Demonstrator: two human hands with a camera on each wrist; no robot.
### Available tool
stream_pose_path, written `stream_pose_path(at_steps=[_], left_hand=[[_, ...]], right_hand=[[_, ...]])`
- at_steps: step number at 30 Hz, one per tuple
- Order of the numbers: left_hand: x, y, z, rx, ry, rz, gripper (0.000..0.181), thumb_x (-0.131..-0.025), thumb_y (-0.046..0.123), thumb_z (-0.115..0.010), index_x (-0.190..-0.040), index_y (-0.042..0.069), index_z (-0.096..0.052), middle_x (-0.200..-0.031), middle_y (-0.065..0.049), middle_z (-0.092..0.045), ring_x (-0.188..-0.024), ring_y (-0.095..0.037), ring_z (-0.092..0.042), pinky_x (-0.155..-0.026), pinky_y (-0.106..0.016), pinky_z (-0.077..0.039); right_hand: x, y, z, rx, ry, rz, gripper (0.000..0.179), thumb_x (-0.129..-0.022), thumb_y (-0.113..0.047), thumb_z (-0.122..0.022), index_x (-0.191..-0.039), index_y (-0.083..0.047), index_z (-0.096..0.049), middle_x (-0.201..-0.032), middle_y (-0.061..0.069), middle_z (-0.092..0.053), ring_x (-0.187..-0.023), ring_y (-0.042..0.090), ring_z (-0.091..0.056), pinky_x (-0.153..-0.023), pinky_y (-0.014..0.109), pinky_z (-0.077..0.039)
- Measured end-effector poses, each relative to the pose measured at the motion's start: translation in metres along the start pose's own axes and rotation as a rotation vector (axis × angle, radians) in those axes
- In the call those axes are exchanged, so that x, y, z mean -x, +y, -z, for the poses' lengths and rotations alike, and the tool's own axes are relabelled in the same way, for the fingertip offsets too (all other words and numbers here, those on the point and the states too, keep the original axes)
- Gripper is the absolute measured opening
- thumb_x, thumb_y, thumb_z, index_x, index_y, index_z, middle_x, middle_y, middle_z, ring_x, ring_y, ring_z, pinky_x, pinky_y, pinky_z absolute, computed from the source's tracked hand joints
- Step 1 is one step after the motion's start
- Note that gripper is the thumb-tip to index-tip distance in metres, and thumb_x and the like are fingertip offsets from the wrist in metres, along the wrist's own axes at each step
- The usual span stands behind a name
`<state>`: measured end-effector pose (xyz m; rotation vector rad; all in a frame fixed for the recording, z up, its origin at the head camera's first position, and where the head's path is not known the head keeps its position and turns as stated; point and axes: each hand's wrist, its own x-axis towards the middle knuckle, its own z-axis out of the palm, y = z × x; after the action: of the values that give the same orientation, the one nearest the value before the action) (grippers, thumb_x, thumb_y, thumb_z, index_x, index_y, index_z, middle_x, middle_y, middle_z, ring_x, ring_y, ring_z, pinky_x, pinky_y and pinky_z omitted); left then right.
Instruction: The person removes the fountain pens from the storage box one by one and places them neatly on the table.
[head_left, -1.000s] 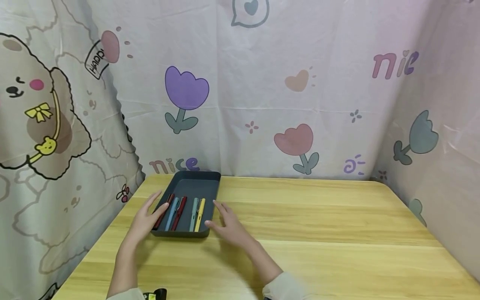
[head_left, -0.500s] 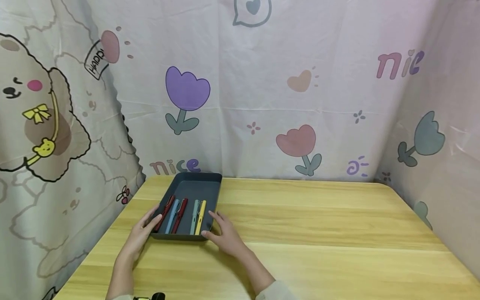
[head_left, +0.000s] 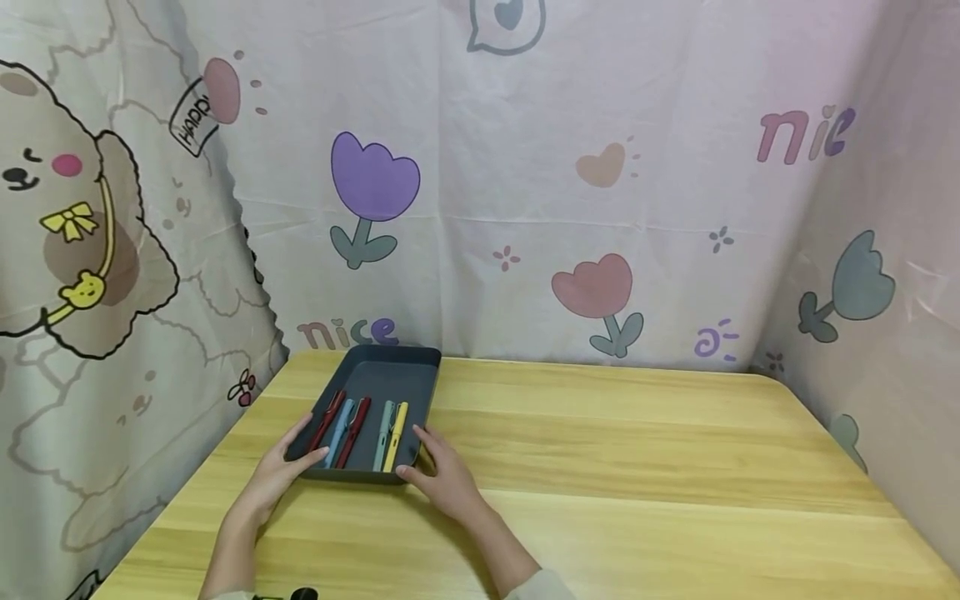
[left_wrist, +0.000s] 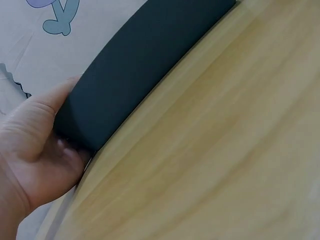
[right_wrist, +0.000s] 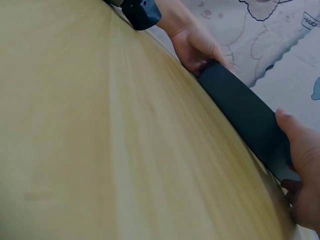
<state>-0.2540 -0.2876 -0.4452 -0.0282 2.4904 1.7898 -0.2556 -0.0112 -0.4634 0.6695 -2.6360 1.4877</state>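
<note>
A dark grey rectangular tray (head_left: 397, 379) lies on the table at the left in the head view. Inside, at its near end, are a dark red pen (head_left: 327, 421), a blue pen (head_left: 339, 433), another dark red pen (head_left: 354, 432), a teal pen (head_left: 383, 437) and a yellow pen (head_left: 395, 437). My left hand (head_left: 273, 479) grips the tray's near left corner, thumb at the rim, fingers along the side. At the near right corner, my right hand (head_left: 450, 483) grips it likewise. Both wrist views show the tray's near wall (left_wrist: 125, 75) between thumb and curled fingers.
The wooden table (head_left: 637, 467) extends to the right of the tray. A printed cloth (head_left: 480, 167) hangs behind it and along both sides. A black wrist-worn device (right_wrist: 140, 12) sits on my left wrist.
Both hands have come down and taken hold of the tray's near corners. The tray's near end has shifted slightly to the left, with the pens moving along inside it.
</note>
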Motion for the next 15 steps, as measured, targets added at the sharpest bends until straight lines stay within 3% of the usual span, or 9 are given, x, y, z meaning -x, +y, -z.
stream_pose_path(at_steps=[9, 15], left_hand=[[0.007, 0.003, -0.007, -0.031, 0.002, 0.033, 0.084, -0.089, 0.030, -0.062, -0.149, 0.021, -0.004, -0.151, -0.018, 0.007, -0.132, -0.043, 0.008, -0.097, -0.066, -0.009], [0.006, 0.004, -0.017, -0.009, 0.012, 0.018, 0.083, -0.088, 0.028, -0.063, -0.149, 0.021, -0.009, -0.151, -0.017, 0.003, -0.133, -0.041, 0.006, -0.099, -0.063, -0.009]], right_hand=[[0.007, -0.002, 0.006, -0.046, -0.014, -0.033, 0.066, -0.088, -0.043, -0.059, -0.144, -0.017, -0.035, -0.146, 0.011, -0.027, -0.129, 0.035, -0.029, -0.097, 0.055, -0.029], [0.014, 0.001, 0.016, -0.058, -0.031, -0.046, 0.066, -0.088, -0.042, -0.058, -0.144, -0.019, -0.033, -0.148, 0.009, -0.025, -0.130, 0.034, -0.028, -0.097, 0.054, -0.029]])
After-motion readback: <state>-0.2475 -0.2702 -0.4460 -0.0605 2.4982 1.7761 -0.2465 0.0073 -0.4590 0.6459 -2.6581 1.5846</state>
